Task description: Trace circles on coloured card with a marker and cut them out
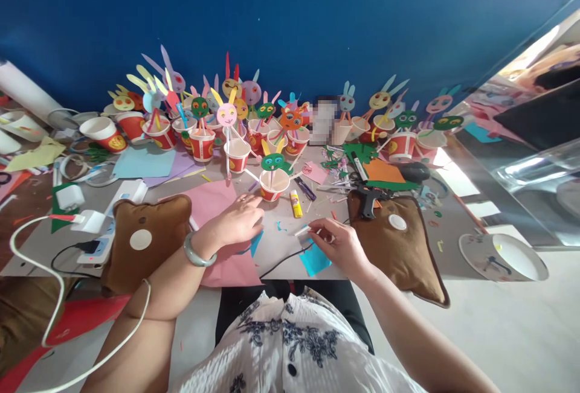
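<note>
A paper cup (pixel 274 186) stands in front of me, with a green paper face (pixel 272 162) with yellow ears rising from it and paper strip arms spread at its sides. My left hand (pixel 242 219) is open low over the table, its fingertips close to the cup's lower left side; I cannot tell whether they touch it. Between the thumb and fingers of my right hand (pixel 338 245) is a small white paper strip (pixel 301 232). Below that hand lies a piece of blue paper (pixel 314 260). A yellow glue stick (pixel 296 204) lies between the cup and my right hand.
Several paper cups with paper animal faces line the blue wall, one with a pink rabbit face (pixel 227 115). Brown cushions (pixel 151 242) lie on both sides. A black-handled glue gun (pixel 368 203) rests on the right cushion. Pink paper (pixel 212 200), a power strip (pixel 109 224) and cables spread leftward.
</note>
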### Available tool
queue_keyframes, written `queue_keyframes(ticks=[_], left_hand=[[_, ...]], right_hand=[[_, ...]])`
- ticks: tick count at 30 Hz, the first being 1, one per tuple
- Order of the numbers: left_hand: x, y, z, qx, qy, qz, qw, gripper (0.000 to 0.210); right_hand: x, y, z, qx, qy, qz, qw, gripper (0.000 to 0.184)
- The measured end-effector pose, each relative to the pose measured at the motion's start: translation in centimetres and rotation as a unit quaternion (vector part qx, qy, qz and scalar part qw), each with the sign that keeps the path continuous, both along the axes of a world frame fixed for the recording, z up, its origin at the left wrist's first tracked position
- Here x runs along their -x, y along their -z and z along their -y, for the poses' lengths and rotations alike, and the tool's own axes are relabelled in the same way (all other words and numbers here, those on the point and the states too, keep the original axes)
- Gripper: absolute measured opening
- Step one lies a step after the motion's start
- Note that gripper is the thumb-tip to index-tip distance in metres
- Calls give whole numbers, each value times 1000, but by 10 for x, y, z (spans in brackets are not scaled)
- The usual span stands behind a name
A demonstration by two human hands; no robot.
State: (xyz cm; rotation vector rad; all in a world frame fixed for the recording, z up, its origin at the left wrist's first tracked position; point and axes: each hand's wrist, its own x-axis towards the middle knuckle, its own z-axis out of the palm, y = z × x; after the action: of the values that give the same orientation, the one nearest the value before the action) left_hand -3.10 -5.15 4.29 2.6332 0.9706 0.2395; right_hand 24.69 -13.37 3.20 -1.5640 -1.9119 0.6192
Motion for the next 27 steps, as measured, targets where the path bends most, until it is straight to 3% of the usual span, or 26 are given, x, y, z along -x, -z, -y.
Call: queue_keyframes(ticks=[4, 7, 11, 14, 20, 24, 27], left_hand=[[-11, -7, 5, 164, 44, 134, 976, 13], [-22, -5, 9, 321, 14, 195, 927, 20], [-32, -2, 13, 462, -11, 258, 848, 50], [-35, -3, 15, 500, -20, 292, 815, 62], [-33, -1, 10, 529, -23, 291, 797, 56], [-33, 9, 4, 532, -34, 283, 798, 51], [-34, 12, 3, 526, -50, 290, 798, 49]], right_hand=[[14, 1, 2, -5, -14, -38, 999, 16], [26, 2, 3, -37, -29, -42, 998, 14], [39, 4, 4, -173, -86, -8, 981, 15], [43, 5, 3, -257, -113, 60, 958, 19], [42, 8, 0, -319, -149, 130, 927, 22], [40, 13, 0, -303, -135, 130, 934, 24], [42, 13, 1, -256, -107, 58, 959, 14]])
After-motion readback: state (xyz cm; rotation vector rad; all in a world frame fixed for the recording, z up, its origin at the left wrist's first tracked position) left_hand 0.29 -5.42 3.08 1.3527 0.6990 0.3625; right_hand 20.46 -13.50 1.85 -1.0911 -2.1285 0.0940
